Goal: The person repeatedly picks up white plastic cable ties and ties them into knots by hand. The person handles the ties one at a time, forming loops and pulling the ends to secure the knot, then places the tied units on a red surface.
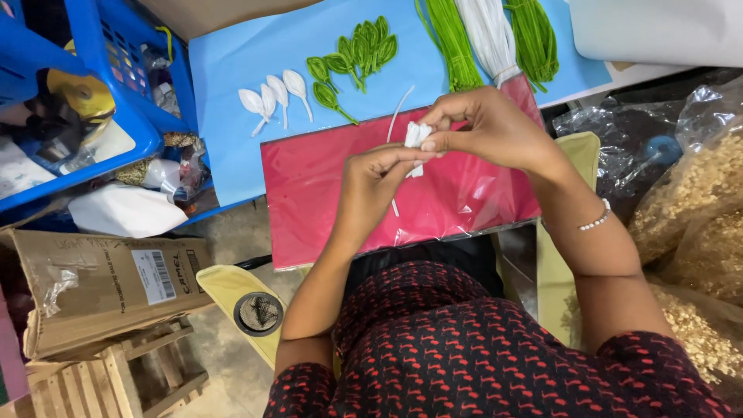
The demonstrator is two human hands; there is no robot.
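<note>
Both hands pinch white petal piece (418, 136): right hand (487, 128) from above-right, left hand (375, 182) below-left (fingers closed on it); white stem (400, 104) runs diagonally

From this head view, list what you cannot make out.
- White piece: shape hidden by fingertips of the left hand and right hand.
- Green bundles: tops cut off by the upper edge.
- Blue basket: contents jumbled, partly behind its wall.
- Clear bags: contents blurred by plastic.

Green bundles (495, 35) cut off; white piece (416, 138) half-hidden.
</note>
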